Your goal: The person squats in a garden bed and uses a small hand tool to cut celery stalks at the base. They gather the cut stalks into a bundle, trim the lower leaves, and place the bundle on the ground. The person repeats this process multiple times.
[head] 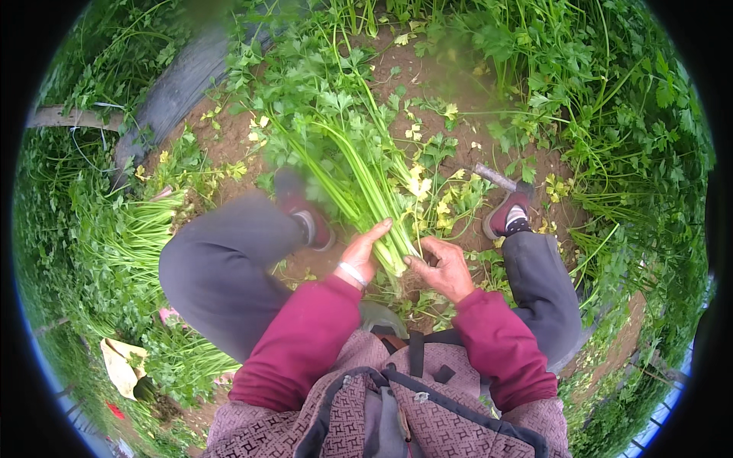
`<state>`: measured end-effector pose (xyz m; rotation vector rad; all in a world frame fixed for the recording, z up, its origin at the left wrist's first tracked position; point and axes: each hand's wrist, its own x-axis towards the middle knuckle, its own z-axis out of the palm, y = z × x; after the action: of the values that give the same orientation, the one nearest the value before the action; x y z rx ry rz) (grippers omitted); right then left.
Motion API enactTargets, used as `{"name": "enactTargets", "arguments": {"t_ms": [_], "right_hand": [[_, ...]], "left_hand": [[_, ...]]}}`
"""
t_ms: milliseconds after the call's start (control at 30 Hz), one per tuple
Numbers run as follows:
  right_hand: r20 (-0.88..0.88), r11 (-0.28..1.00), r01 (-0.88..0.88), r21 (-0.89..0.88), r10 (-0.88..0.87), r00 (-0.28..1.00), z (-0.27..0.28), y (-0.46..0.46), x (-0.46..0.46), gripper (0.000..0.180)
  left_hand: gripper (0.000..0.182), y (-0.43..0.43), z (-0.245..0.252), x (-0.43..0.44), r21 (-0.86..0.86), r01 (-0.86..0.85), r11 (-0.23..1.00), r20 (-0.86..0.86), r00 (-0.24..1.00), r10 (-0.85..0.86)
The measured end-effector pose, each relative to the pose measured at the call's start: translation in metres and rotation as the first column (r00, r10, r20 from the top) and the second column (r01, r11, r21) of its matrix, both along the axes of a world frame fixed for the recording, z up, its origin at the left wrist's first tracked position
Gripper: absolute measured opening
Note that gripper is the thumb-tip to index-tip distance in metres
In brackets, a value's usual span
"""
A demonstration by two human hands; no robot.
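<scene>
A bunch of celery lies aslant between my legs, its leafy tops pointing away from me and its pale root end towards me. My left hand, with a white metal bracelet at the wrist, is wrapped around the lower stalks, thumb on top. At the right side of the base, my right hand pinches a thin outer stem between thumb and bent fingers. Yellowed leaves hang beside the stalks. Part of the root end is in shadow, so its roots are hard to make out.
Cut celery bunches are heaped to my left. A short-handled tool lies by my right shoe, its head hidden. Dark plastic film crosses the upper left. Standing celery grows on the right. Yellow leaves litter the soil.
</scene>
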<state>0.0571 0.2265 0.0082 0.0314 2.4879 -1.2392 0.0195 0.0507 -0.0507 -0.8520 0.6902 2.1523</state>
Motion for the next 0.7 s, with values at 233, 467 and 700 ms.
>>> {"name": "enactTargets", "arguments": {"t_ms": [233,467,700], "right_hand": [[-0.052,0.967,0.182,-0.180,-0.194,0.980,-0.033,0.001,0.021,0.017],[0.039,0.912,0.365,-0.185,-0.365,0.930,-0.038,0.005,0.015,0.020],[0.066,0.979,0.172,0.113,-0.180,0.981,-0.048,0.004,0.011,0.038]], "left_hand": [[0.027,0.005,-0.010,0.004,-0.077,0.079,0.994,-0.031,0.996,-0.082],[0.026,0.014,-0.001,0.007,-0.174,-0.138,0.975,-0.258,0.962,0.090],[0.036,0.018,0.006,0.012,-0.309,-0.168,0.936,-0.304,0.950,0.070]]}}
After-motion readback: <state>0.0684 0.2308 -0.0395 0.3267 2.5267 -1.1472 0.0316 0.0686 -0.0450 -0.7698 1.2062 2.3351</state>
